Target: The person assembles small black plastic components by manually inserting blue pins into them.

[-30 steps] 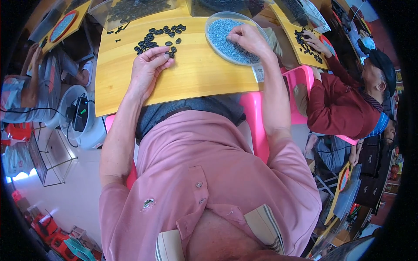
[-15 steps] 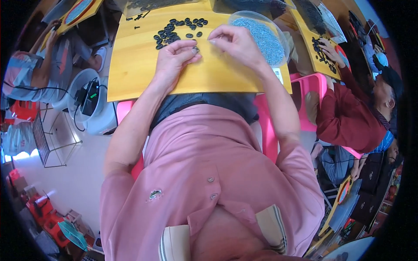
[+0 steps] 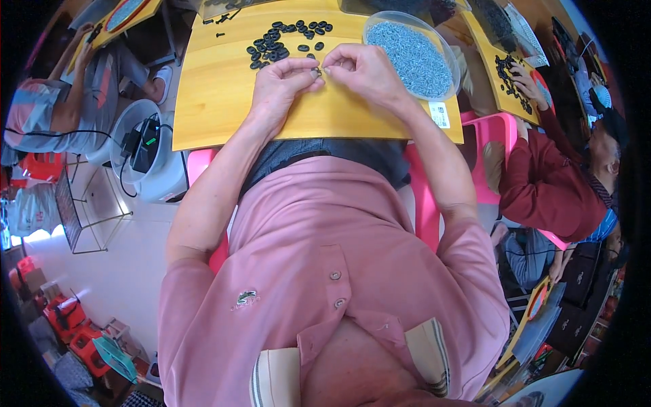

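Wearer's shirt: a pink polo fills the near part of the view, with both bare forearms reaching away from it to the board.
Work board: one yellow wooden board lying across the lap; its near half is bare.
Left hand: resting on the board just left of centre, fingers curled together, thumb and forefinger pinched on a small dark piece.
Right hand: touching the left at the fingertips, thumb and forefinger closed on something too small to make out, pressed against the same piece.
Where the piece is: between the two sets of fingertips, just above the board and just near of the loose pile.
Doing the step well: as I judge it, keep both wrists braced on the board, hold the dark piece steady in the left pinch and bring the small part in straight from the right, low over the board so that a slip drops it within reach.
Loose black pieces: one scattered pile at the far side, roughly two dozen small oval pieces; the exact number is hard to tell.
Clear bowl: one, far right of the hands, holding a heap of small grey metal parts, too many to count.
Neighbours: two other people, one far left and one at the right in red, each at their own yellow board.
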### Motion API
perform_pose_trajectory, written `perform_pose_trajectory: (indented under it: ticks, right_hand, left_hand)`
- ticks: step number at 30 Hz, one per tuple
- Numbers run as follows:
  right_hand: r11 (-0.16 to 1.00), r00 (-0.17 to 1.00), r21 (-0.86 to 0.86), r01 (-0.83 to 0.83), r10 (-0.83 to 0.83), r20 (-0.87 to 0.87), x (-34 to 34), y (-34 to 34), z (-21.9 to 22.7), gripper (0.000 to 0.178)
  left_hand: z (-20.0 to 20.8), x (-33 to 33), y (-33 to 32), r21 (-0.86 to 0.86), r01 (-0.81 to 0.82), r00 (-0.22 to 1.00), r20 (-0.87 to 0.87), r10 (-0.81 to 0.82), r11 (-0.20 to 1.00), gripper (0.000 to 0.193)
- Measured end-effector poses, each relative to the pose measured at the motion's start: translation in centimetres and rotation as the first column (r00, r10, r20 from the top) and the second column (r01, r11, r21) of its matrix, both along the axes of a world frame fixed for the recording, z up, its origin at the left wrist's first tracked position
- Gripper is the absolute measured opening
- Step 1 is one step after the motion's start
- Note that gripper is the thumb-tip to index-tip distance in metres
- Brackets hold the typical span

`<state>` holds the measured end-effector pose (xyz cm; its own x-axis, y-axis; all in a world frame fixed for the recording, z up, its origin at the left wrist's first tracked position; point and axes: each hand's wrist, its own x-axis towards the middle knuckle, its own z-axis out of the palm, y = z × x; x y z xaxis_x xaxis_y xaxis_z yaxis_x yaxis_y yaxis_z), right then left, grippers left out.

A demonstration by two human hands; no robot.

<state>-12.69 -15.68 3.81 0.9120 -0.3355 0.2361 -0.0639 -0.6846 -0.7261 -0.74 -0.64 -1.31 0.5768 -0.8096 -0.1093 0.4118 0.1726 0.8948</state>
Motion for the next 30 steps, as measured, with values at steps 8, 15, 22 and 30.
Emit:
perform_pose_trajectory:
  ticks: [8,15,22,30]
  right_hand:
    - [1.0,0.999,-0.002,-0.012,0.012,-0.036,-0.1,0.0,-0.1,0.022]
    - [1.0,0.999,-0.017,-0.004,0.003,-0.045,0.0,0.6,-0.2,0.022]
    - [0.984,1.0,0.177,0.007,-0.006,-0.004,0.3,0.4,-0.6,0.02]
    - [0.972,0.995,-0.218,0.09,-0.099,-0.03,2.5,-1.3,0.6,0.018]
  left_hand:
    - [0.3,-0.5,0.0,0.027,-0.017,0.996,0.093,0.014,0.999,0.02]
    - [0.3,-0.8,0.2,0.067,-0.065,0.97,0.239,0.047,0.996,0.021]
    - [1.0,-0.6,0.1,0.016,-0.122,0.968,0.223,0.116,0.992,0.021]
    - [0.9,2.3,0.4,-0.093,-0.303,0.948,0.07,0.31,0.948,0.022]
